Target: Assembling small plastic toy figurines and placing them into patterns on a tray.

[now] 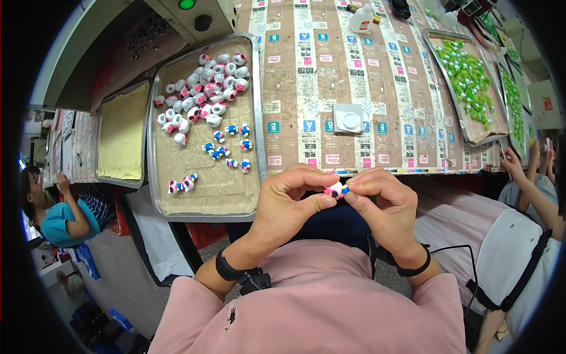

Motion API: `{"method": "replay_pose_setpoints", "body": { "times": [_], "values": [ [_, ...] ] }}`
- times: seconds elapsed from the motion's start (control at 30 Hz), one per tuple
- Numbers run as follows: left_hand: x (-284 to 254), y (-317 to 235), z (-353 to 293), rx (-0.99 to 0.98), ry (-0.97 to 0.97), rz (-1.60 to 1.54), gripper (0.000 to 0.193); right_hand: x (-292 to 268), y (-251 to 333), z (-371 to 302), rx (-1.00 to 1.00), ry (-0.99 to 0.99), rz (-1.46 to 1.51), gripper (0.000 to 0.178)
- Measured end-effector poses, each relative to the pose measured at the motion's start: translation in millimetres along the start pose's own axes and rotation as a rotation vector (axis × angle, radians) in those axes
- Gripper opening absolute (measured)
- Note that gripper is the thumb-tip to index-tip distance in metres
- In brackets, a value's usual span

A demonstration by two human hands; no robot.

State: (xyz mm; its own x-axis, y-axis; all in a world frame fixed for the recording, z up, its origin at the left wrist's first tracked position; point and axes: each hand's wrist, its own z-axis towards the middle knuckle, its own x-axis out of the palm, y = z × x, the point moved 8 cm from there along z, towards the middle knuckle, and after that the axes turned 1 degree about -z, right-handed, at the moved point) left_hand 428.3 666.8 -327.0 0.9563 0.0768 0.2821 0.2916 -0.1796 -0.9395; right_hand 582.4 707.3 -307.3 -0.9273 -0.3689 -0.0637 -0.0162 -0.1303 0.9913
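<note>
In front of my chest, at the table's near edge, my left hand (289, 200) pinches the pink-and-white head (335, 190) of a small toy figure. My right hand (386, 203) grips its blue body (345, 190) between thumb and fingertips. Head and body meet; whether they are fully joined is hidden by the fingers. To the left, a metal tray (256, 112) holds a pile of hollow white-and-pink heads (203, 88). Below them in the tray lie several small blue-and-white bodies (220, 152). A few figures with heads and blue bodies together (183, 184) lie nearer me.
A small round white dish (350, 121) on a square pad sits mid-table. Farther back stands a white bottle (361, 19). A tray of green-and-white pieces (466, 82) lies right; a paper-lined tray (122, 133) and a machine (203, 23) are left. People sit at both sides.
</note>
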Motion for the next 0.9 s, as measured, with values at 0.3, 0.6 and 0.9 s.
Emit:
{"method": "replay_pose_setpoints", "body": {
  "times": [0.3, 0.6, 0.9],
  "values": [
    [-2.4, -1.8, -2.3, 0.021, 0.016, 0.006, 0.029, 2.1, 1.3, -1.5, -0.008, 0.006, 0.012, 0.011],
    [-2.7, -14.7, -7.8, 0.102, 0.067, -0.025, 0.027, 9.1, 23.1, -2.7, -0.177, 0.015, -0.076, 0.017],
    [-6.2, -26.5, -13.7, 0.153, 0.097, -0.051, 0.024, 12.1, 39.3, 0.6, -0.235, 0.014, -0.222, 0.028]
  ]
}}
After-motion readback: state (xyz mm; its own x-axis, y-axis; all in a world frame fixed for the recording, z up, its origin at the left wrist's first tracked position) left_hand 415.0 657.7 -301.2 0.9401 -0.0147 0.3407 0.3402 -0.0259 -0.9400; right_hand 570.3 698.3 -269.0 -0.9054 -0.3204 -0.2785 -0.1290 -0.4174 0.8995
